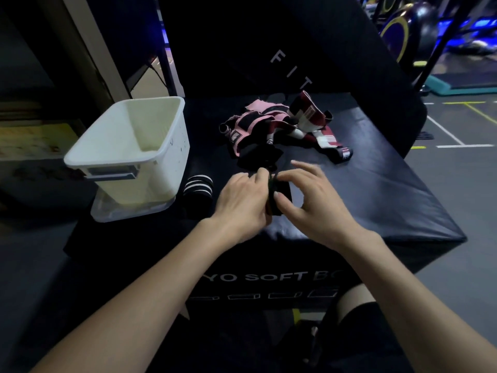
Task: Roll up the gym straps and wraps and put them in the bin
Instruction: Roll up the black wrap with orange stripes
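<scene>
A black strap [275, 196] is partly rolled between both hands over the middle of the black soft box [376, 189]. My left hand [242, 203] grips the roll from the left. My right hand [314, 197] pinches it from the right with thumb and forefinger, its other fingers spread. The strap's loose end [258, 157] trails away towards a pile behind. That pile holds pink-and-black wraps [250, 122] and red-and-white wraps [312, 122]. A rolled black wrap with white stripes [198, 188] lies beside the white bin [126, 146], which looks empty, at the left.
The bin stands on a clear lid [129, 211] at the box's left edge. A dark slanted pad [282, 49] rises behind the pile. Gym floor with painted lines [451, 130] and machines [403, 30] lie to the right. My knee [355, 305] shows below the box front.
</scene>
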